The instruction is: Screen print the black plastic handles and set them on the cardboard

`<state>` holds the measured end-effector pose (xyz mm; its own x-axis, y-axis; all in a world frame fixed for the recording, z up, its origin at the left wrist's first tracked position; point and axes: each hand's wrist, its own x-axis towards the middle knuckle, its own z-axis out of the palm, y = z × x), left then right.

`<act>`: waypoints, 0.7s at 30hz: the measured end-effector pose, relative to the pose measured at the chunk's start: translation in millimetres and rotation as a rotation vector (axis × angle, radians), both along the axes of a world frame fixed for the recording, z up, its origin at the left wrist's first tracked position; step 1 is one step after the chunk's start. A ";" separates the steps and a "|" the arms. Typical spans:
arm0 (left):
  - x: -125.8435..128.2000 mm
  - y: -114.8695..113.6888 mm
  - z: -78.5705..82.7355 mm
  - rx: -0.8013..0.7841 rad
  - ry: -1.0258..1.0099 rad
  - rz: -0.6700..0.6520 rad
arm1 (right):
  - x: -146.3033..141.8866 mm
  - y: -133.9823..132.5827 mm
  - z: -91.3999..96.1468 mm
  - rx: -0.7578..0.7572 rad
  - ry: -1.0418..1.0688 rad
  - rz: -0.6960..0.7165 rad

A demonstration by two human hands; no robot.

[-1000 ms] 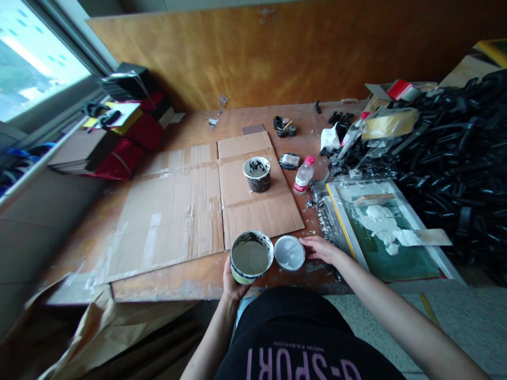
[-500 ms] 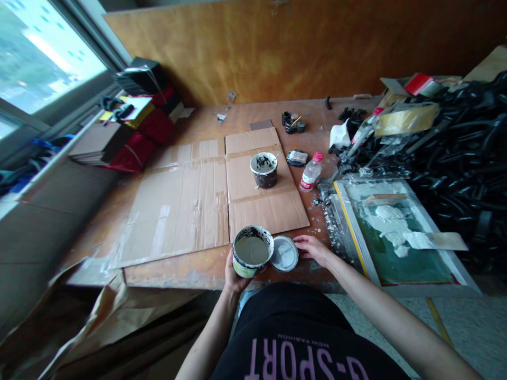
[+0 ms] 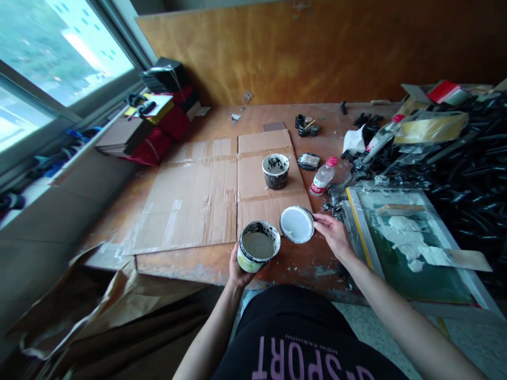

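- Head view, nearest first: the person's left hand (image 3: 236,268) cups the near side of an open paint tub (image 3: 258,245) at the front edge of the worktable (image 3: 301,264), fingers wrapped round its wall from below; the tub stands upright with grey-green paint showing inside.
- Just right of the tub, the right hand (image 3: 335,235) grips a round white lid (image 3: 297,224) by its right rim, fingers closed on the edge. The lid is tilted, its pale inner face turned toward the person.
- The lid lies up and to the right of the tub's mouth, their rims nearly touching; it is round, so it has no long axis to line up. The right hand is the one nearer the lid, the left the one nearer the tub.
- Right of that hand lies a framed printing screen (image 3: 412,248) smeared with white paste, a flat scraper (image 3: 455,257) resting on it.
- Farther back, a second dark tub (image 3: 275,171) sits on flattened cardboard (image 3: 206,195), a small plastic bottle (image 3: 324,176) with a pink cap just to its right.
- Beyond, a heap of black parts (image 3: 471,158) fills the right side.
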<state>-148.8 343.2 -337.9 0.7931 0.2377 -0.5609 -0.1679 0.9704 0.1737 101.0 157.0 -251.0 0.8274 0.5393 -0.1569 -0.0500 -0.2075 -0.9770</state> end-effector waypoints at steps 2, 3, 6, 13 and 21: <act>11.1 -0.8 4.7 0.001 -0.017 0.008 | -4.3 5.2 33.7 -0.007 -0.291 -0.016; 17.7 -1.7 7.2 0.000 -0.032 0.002 | -10.2 7.9 49.4 -0.015 -0.472 -0.006; 38.6 -5.3 15.2 0.002 -0.098 -0.021 | -35.1 14.7 81.3 0.023 -1.015 0.169; 68.2 -13.8 31.4 -0.007 -0.197 -0.006 | -54.0 21.1 91.7 0.041 -1.263 0.567; 82.4 -24.4 45.8 0.043 -0.150 -0.025 | -28.8 50.6 105.8 -0.250 -0.950 0.474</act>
